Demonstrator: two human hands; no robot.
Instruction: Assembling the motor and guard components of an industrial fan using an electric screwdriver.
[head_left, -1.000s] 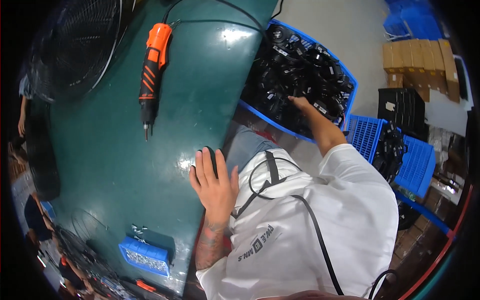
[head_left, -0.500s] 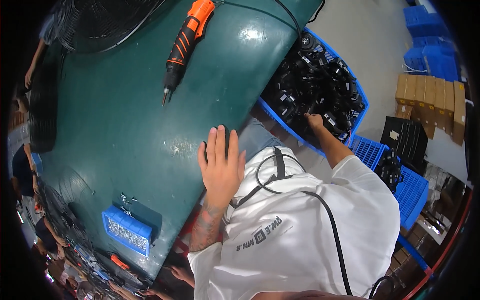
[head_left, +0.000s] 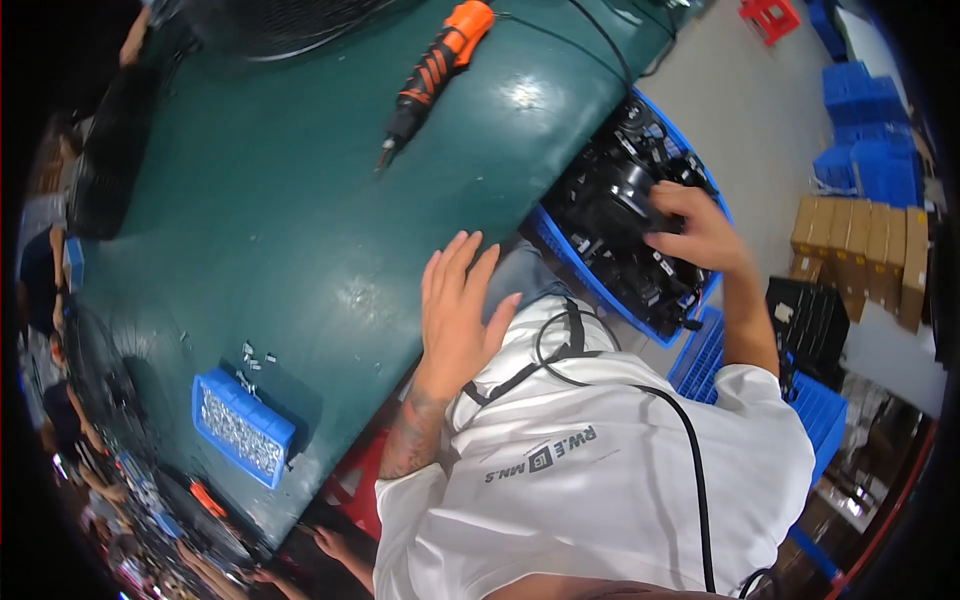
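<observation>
Reaching: my right hand (head_left: 700, 232) stretches out to my right side into the blue plastic crate of black plastic parts (head_left: 625, 225), arm nearly straight from the white sleeve.
Right fingers: curled down among the black parts; whether they are clamped on one I cannot tell, since the back of the hand hides the tips.
Left hand: my left hand (head_left: 455, 315) lies palm down at the near edge of the dark green glossy tabletop (head_left: 250, 220), wrist bent back, forearm coming up from below.
Left fingers: straight and slightly spread, holding nothing, tips pointing across the tabletop.
Crate: it sits off the tabletop's right edge, lower than the surface, packed with the black parts.
Tabletop: an orange and black electric screwdriver (head_left: 432, 75) lies well apart from both hands at the far side, its tip pointing toward me; a small blue tray of silver screws (head_left: 242, 428) sits at my left, with a few loose screws just beside it.
Room: grey floor to my right, stacked blue crates (head_left: 860, 130) and brown cardboard boxes (head_left: 865, 255) beyond.
</observation>
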